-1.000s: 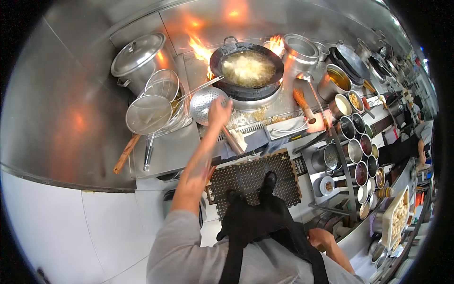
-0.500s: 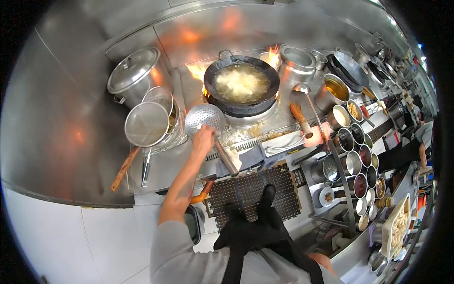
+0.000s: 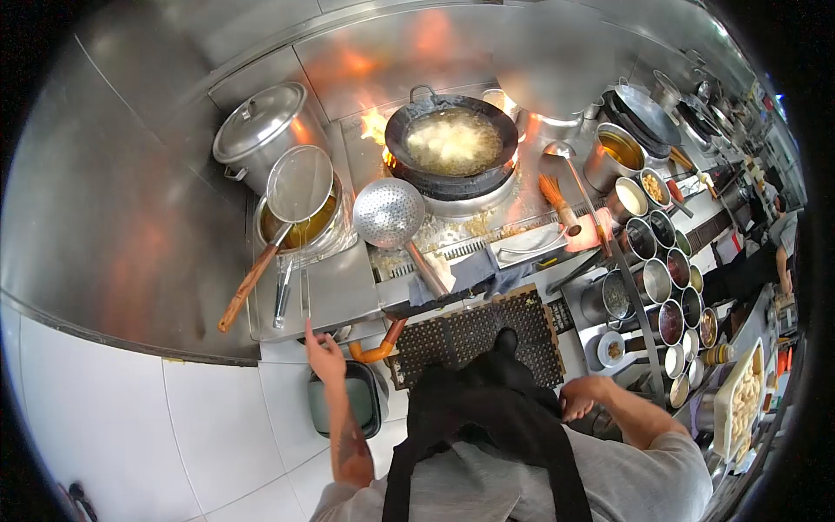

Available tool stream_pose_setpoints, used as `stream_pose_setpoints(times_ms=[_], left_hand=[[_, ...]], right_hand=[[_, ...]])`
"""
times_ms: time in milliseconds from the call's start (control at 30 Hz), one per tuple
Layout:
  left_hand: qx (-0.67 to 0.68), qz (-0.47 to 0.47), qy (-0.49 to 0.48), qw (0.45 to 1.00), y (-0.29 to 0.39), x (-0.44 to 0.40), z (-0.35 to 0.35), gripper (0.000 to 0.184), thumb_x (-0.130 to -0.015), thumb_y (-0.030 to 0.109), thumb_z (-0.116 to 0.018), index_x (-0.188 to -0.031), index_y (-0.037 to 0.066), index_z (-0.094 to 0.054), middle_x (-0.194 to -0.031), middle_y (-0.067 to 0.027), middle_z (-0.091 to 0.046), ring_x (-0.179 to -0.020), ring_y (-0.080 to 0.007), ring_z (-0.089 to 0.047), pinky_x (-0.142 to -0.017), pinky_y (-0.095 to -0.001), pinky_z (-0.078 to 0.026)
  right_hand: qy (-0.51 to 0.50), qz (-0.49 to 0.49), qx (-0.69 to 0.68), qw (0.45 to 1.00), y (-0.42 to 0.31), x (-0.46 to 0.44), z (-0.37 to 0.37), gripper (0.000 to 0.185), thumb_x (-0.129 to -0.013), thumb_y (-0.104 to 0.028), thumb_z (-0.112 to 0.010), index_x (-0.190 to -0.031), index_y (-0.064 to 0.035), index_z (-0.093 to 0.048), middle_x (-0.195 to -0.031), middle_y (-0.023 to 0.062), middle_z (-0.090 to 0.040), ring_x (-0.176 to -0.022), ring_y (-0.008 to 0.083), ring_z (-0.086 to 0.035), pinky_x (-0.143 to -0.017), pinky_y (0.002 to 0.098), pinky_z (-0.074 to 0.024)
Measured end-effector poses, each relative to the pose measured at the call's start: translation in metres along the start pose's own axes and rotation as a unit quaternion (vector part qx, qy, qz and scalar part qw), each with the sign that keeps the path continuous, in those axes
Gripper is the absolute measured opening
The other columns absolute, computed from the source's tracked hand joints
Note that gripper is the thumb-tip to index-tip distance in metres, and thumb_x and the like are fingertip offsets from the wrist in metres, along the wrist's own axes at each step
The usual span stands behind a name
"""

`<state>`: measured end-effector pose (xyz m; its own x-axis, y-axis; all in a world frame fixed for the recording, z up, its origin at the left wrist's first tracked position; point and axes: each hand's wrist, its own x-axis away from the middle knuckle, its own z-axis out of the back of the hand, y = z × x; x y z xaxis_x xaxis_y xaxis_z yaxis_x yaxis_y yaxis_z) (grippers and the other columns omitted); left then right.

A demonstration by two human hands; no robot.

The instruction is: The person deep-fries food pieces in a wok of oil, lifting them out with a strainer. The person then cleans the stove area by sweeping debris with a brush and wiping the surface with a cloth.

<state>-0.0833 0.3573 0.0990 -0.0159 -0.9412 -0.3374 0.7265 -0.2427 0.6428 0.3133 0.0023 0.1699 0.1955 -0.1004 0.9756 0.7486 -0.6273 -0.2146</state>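
At the counter's front edge, my left hand [image 3: 325,355] has its fingers apart and a fingertip at the end of a thin metal handle [image 3: 305,296]; whether they touch is unclear. Beyond it, a wooden-handled mesh strainer [image 3: 300,183] rests over a pot of yellow liquid [image 3: 311,228]. My right hand [image 3: 584,397] is closed beside the black apron, its contents hidden. A perforated skimmer [image 3: 389,213] lies before the wok [image 3: 402,143], where pale food bubbles in oil above flames.
A lidded steel pot [image 3: 261,130] stands back left. Right of the wok are a ladle [image 3: 559,150], a brush [image 3: 557,198] and several seasoning containers [image 3: 670,322]. A bin [image 3: 348,404] stands below the counter. A person [image 3: 783,239] is at far right.
My left hand has moved from beside the skimmer down and left to the counter's edge. The strainers have shifted, uncovering the yellow liquid. My right hand has come back into fuller view.
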Motion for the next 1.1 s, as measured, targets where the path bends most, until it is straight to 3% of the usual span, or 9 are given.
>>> stream_pose_setpoints(times_ms=[100,167,233,333,467,567,667,733,1100], left_hand=[[0.02,0.071,-0.064,0.995,-0.013,0.071,-0.03,0.044,-0.081,0.015,-0.06,-0.123,0.009,-0.047,-0.076,-0.0142,-0.062,-0.068,-0.031,-0.06,-0.064,-0.0382,-0.048],[0.04,0.041,-0.195,0.979,0.005,0.108,-0.046,0.033,-0.081,0.02,-0.061,-0.11,0.006,-0.056,-0.078,-0.015,-0.063,-0.073,-0.0281,-0.062,-0.064,-0.0365,-0.048],[0.128,0.006,-0.313,0.941,0.036,0.124,-0.054,0.023,-0.082,0.022,-0.06,-0.095,0.004,-0.062,-0.079,-0.0149,-0.064,-0.074,-0.0291,-0.063,-0.065,-0.0366,-0.049],[0.138,-0.197,-0.336,0.91,0.101,0.087,-0.066,0.019,-0.084,0.021,-0.056,-0.086,0.003,-0.063,-0.078,-0.0148,-0.063,-0.074,-0.0315,-0.062,-0.067,-0.0382,-0.048],[0.104,-0.347,-0.283,0.888,0.228,0.009,-0.041,0.02,-0.08,0.019,-0.058,-0.094,0.005,-0.061,-0.081,-0.0151,-0.061,-0.076,-0.0325,-0.06,-0.067,-0.0411,-0.047],[-0.009,-0.563,-0.127,0.816,0.308,-0.018,-0.019,0.017,-0.074,0.016,-0.057,-0.088,0.007,-0.06,-0.078,-0.01,-0.059,-0.072,-0.027,-0.06,-0.067,-0.0376,-0.047],[-0.061,-0.645,-0.075,0.758,0.356,-0.009,-0.011,0.013,-0.072,0.016,-0.056,-0.081,0.009,-0.059,-0.074,-0.0063,-0.058,-0.07,-0.0216,-0.06,-0.063,-0.0345,-0.047],[-0.045,-0.712,-0.052,0.698,0.379,0.005,-0.019,0.009,-0.071,0.016,-0.055,-0.076,0.01,-0.059,-0.07,-0.004,-0.057,-0.069,-0.0193,-0.061,-0.06,-0.0339,-0.046],[-0.015,-0.718,-0.178,0.673,0.462,0.103,-0.115,0.011,-0.072,0.015,-0.055,-0.074,0.006,-0.06,-0.074,-0.0099,-0.06,-0.069,-0.0254,-0.062,-0.058,-0.0384,-0.05]], right_hand=[[0.193,0.031,0.183,0.964,-0.04,0.029,0.05,0.024,-0.07,-0.021,-0.062,-0.083,-0.0013,-0.066,-0.079,0.0113,-0.067,-0.07,0.0252,-0.065,-0.062,0.0374,-0.053],[0.35,0.084,0.273,0.892,-0.071,0.045,0.079,0.022,-0.069,-0.019,-0.059,-0.078,-0.0003,-0.066,-0.084,0.0159,-0.066,-0.081,0.0347,-0.063,-0.072,0.0436,-0.0513],[0.466,0.093,0.299,0.828,-0.084,0.021,0.109,0.019,-0.069,-0.016,-0.058,-0.079,-0.0015,-0.064,-0.084,0.0191,-0.065,-0.083,0.0335,-0.063,-0.073,0.0431,-0.0508],[0.543,0.177,0.227,0.789,-0.126,0.016,0.126,0.025,-0.074,-0.021,-0.058,-0.09,-0.0022,-0.062,-0.085,0.02,-0.064,-0.084,0.0353,-0.062,-0.075,0.0429,-0.0489],[0.508,0.265,0.086,0.815,-0.152,-0.016,0.104,0.03,-0.077,-0.026,-0.061,-0.098,-0.0048,-0.062,-0.088,0.0184,-0.064,-0.088,0.0348,-0.06,-0.079,0.0423,-0.047],[0.434,0.274,0.143,0.846,-0.152,-0.048,0.08,0.031,-0.077,-0.027,-0.06,-0.103,-0.0096,-0.063,-0.093,0.0176,-0.064,-0.092,0.0337,-0.06,-0.082,0.0417,-0.0468],[0.421,0.276,0.221,0.835,-0.117,-0.078,0.064,0.031,-0.076,-0.028,-0.061,-0.098,-0.0049,-0.062,-0.093,0.0174,-0.064,-0.087,0.0323,-0.062,-0.078,0.0398,-0.0484],[0.396,0.18,0.156,0.887,-0.093,-0.06,0.048,0.033,-0.075,-0.029,-0.062,-0.099,-0.006,-0.062,-0.094,0.0176,-0.064,-0.09,0.0331,-0.061,-0.079,0.0409,-0.0478],[0.447,0.158,-0.02,0.88,0.077,-0.088,-0.031,0.038,-0.073,-0.029,-0.064,-0.104,-0.0061,-0.063,-0.098,0.0187,-0.063,-0.094,0.0326,-0.06,-0.083,0.04,-0.0469]])
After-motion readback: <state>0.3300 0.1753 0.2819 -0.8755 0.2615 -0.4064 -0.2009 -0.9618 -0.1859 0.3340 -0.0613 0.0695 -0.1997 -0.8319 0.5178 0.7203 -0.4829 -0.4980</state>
